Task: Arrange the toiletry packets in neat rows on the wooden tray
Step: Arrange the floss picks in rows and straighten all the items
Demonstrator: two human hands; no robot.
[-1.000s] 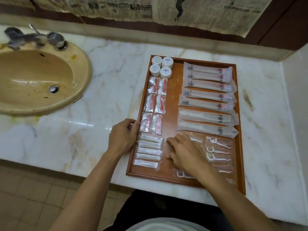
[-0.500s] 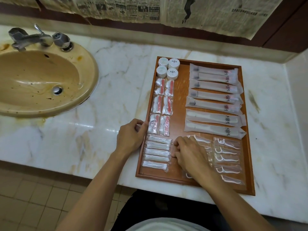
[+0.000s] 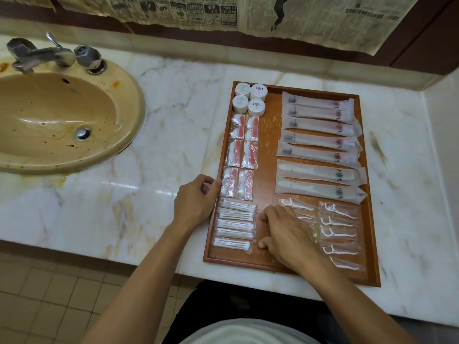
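A wooden tray (image 3: 268, 150) lies on the marble counter. Its left side holds small white round tubs (image 3: 250, 98), red-and-white packets (image 3: 242, 155) in pairs and a stack of cotton swab packets (image 3: 236, 224). Long frosted sleeves (image 3: 320, 125) fill the right side in a column. Below them, floss pick packets (image 3: 339, 232) lie in two columns. My right hand (image 3: 288, 232) covers the left column, its bent fingers pressing on the packets' left ends. My left hand (image 3: 196, 199) rests against the tray's left rim with loosely curled fingers and holds no packet.
A tan sink (image 3: 62, 120) with a metal faucet (image 3: 49, 54) sits at the left. Bare marble counter (image 3: 161, 145) lies between sink and tray. Newspaper (image 3: 273, 11) hangs on the back wall. A side wall (image 3: 444, 125) closes the right end; the tray's near edge lies close to the counter's front.
My right hand has shifted slightly over the left column of floss pick packets, and the right column is now uncovered. My left hand stays at the tray's left rim.
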